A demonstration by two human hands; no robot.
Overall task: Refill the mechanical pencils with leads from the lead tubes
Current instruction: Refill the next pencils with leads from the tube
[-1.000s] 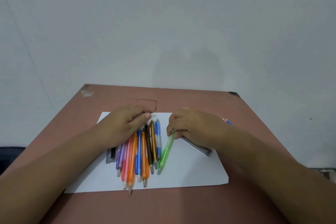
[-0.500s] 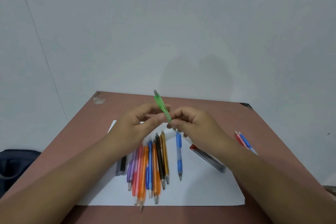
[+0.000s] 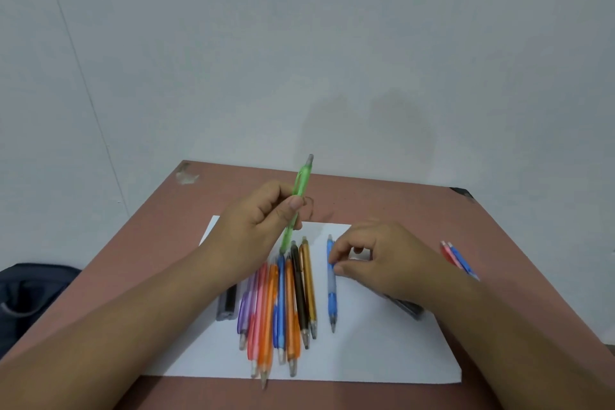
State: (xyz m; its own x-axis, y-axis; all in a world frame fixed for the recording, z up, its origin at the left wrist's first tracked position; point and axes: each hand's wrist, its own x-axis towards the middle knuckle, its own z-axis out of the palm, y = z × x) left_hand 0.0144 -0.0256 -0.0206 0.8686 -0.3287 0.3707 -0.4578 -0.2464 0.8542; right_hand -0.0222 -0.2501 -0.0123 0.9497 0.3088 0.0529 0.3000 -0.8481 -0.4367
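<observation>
My left hand (image 3: 253,230) pinches a green mechanical pencil (image 3: 301,186) by its lower barrel and holds it tilted above the table, grey cap end up and away from me. My right hand (image 3: 382,260) is low over the white paper (image 3: 382,353), thumb and forefinger closed on the barrel of a lone blue pencil (image 3: 331,299) that lies flat. Several coloured pencils (image 3: 286,306) lie side by side left of it. One dark lead tube (image 3: 407,308) shows under my right wrist, and another lead tube (image 3: 228,304) lies beside my left forearm.
A red and a blue pencil (image 3: 457,258) lie off the paper on the brown table (image 3: 399,196) at the right. A dark bag (image 3: 30,289) sits on the floor past the table's left edge. A pale wall stands close behind the table.
The green pencil was lifted off the paper by my right hand and passed to my left. My right hand then dropped to the lone blue pencil.
</observation>
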